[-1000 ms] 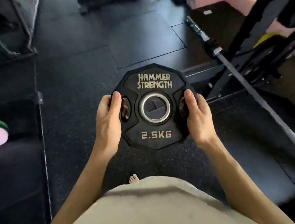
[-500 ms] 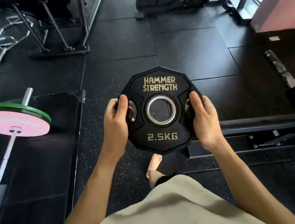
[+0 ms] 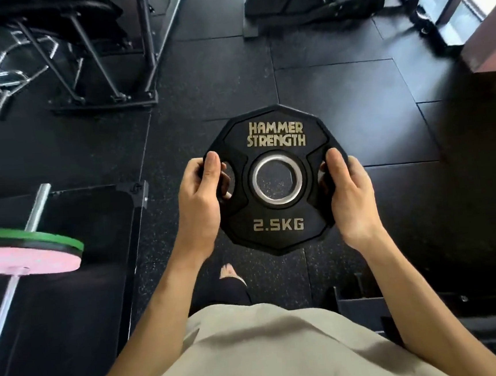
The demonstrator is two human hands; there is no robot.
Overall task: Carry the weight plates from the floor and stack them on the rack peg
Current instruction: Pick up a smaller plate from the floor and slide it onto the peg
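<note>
A black 2.5 kg weight plate [image 3: 280,227] marked HAMMER STRENGTH, with a steel centre ring, is held flat-faced in front of my body above the floor. My left hand [image 3: 201,204] grips its left edge, thumb on the face and fingers through the left grip hole. My right hand [image 3: 350,193] grips the right edge the same way through the right hole. No rack peg is in view.
A barbell [image 3: 37,206] with a green and a pink plate [image 3: 28,259] lies on a black platform at the left. Machine frames [image 3: 105,80] stand at the far left and a machine base [image 3: 308,5] at the far right. Black rubber floor tiles [image 3: 337,96] stretch ahead. A low frame [image 3: 431,306] lies at my right.
The view has swung left: the rack and angled bar on the right left the frame, the barbell with coloured plates came in. Both hands keep the same grip on the plate.
</note>
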